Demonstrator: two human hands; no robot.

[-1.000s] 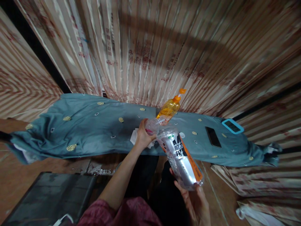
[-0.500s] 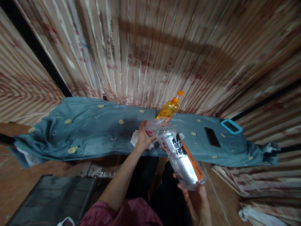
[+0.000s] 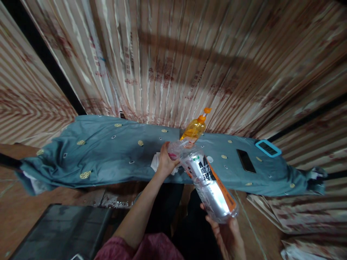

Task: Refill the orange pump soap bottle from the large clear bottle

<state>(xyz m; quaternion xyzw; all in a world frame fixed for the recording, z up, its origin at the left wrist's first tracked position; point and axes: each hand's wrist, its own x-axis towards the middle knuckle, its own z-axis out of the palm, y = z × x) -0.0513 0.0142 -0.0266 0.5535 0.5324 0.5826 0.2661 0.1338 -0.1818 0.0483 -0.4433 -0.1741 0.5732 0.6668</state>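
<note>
My right hand (image 3: 227,233) grips the base of a large clear plastic bottle (image 3: 209,183) with a silver, black and orange label. The bottle is tilted, its neck pointing up and away from me. My left hand (image 3: 166,160) is closed around that neck, where the cap sits; the cap itself is hidden by my fingers. Just behind the neck stands an orange pump bottle (image 3: 194,129) on a table covered with a blue-grey patterned cloth (image 3: 103,155). A white crumpled tissue (image 3: 155,161) lies on the cloth under my left hand.
A black phone (image 3: 245,160) and a device with a turquoise frame (image 3: 268,148) lie on the cloth to the right. A striped curtain (image 3: 189,65) hangs behind the table. A dark box (image 3: 62,231) sits on the floor at lower left, white plastic at lower right.
The view has shifted slightly down. Both hands keep their grip on the clear bottle, which stays tilted in nearly the same place.
</note>
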